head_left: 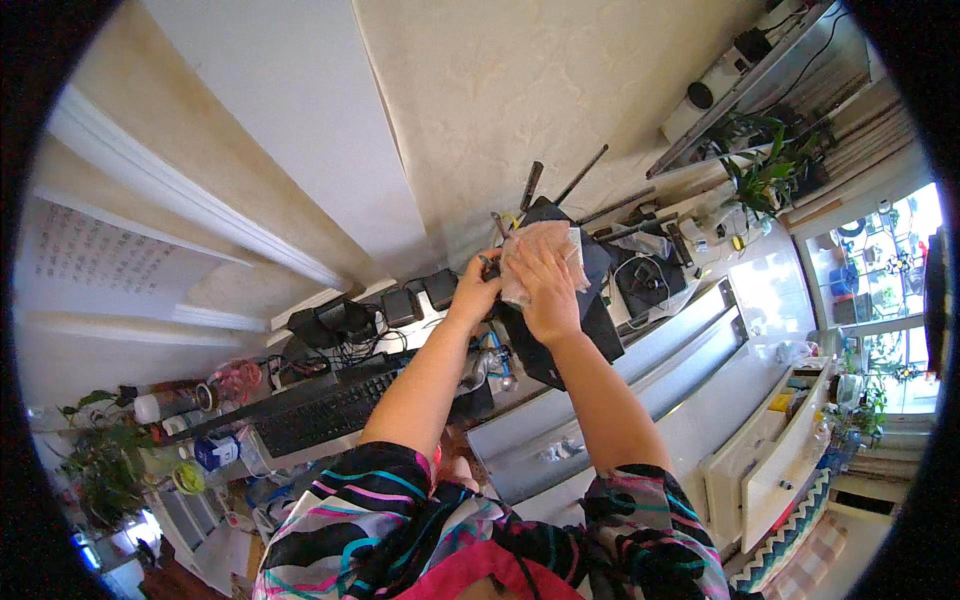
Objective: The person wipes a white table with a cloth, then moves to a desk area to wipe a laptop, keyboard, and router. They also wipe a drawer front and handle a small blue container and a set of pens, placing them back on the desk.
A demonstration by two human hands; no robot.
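A pale pink cloth (577,262) lies bunched over the top of a black boxy device (560,362) with stick antennas, which looks like a router. My right hand (543,285) holds the cloth down against it, the fingers stretched across the fabric. At the device's left edge my left hand (477,288) is closed, thumb and fingers bent around a dark part of it. Exactly what those fingertips grip is partly hidden. Dark antennas (582,175) stick up behind the cloth toward the wall.
Left of my hands are black adapters (402,307) with tangled cables and a black keyboard (325,412). A white cable and a black box (645,283) lie to the right. Open drawers (765,450) stand at the lower right. A potted plant (765,178) is at the upper right.
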